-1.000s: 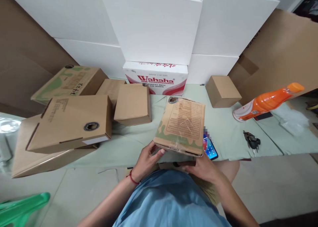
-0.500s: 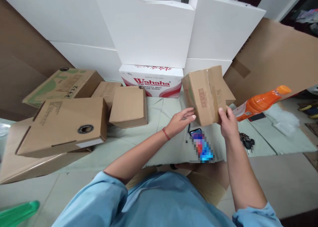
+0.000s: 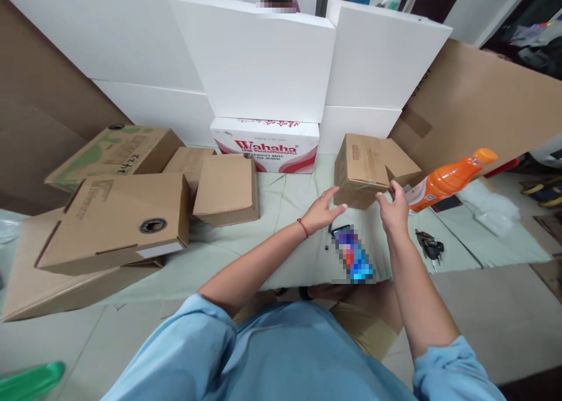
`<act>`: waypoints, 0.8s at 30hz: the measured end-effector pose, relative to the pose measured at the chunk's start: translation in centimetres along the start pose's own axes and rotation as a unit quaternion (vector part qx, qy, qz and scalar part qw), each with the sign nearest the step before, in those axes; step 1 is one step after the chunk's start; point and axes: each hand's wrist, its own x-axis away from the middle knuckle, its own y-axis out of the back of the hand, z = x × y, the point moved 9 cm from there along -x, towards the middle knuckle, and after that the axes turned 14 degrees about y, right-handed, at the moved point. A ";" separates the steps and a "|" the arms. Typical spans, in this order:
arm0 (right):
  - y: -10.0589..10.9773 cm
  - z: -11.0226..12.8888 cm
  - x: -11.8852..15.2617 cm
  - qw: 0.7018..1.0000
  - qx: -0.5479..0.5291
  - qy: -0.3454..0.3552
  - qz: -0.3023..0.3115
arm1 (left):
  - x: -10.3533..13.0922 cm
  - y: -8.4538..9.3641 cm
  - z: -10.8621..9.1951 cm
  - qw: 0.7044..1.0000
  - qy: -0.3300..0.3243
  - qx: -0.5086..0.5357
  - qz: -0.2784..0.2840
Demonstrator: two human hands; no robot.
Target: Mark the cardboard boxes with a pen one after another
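A taped cardboard box [image 3: 362, 164] rests on the green-covered table at the right, in front of a second cardboard box [image 3: 403, 158]. My left hand [image 3: 322, 212] is open at the near left corner of the taped box, thumb and fingers spread with nothing between them. By its near right corner is my right hand [image 3: 394, 211], thumb and index finger apart; whether a fingertip still touches the cardboard is hard to tell. Below and between the hands lies a phone [image 3: 352, 253] with a blurred screen, beside a thin black stick.
An orange bottle [image 3: 452, 178] stands right of my right hand, with keys [image 3: 430, 246] and clear plastic [image 3: 498, 211] nearby. A white Wahaha carton [image 3: 267, 146] is at the back. Several cardboard boxes, including a small box [image 3: 226, 187], fill the left. White panels [image 3: 259, 61] line the back.
The taped box has gone from tilted and raised in my right hand to resting on the table. My right hand has loosened from it, and my left hand's thumb has spread.
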 end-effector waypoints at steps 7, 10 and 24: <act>3.6 1.3 8.2 0.998 0.045 -0.048 -0.018 | 9.1 11.7 2.6 0.974 -0.016 -0.103 -0.203; 5.7 0.9 14.1 0.993 0.057 -0.104 0.002 | 15.2 18.9 2.8 0.935 -0.029 -0.148 -0.321; -3.3 4.9 16.8 0.985 -0.068 -0.121 0.105 | 14.6 24.9 9.3 0.841 0.137 -0.049 -0.521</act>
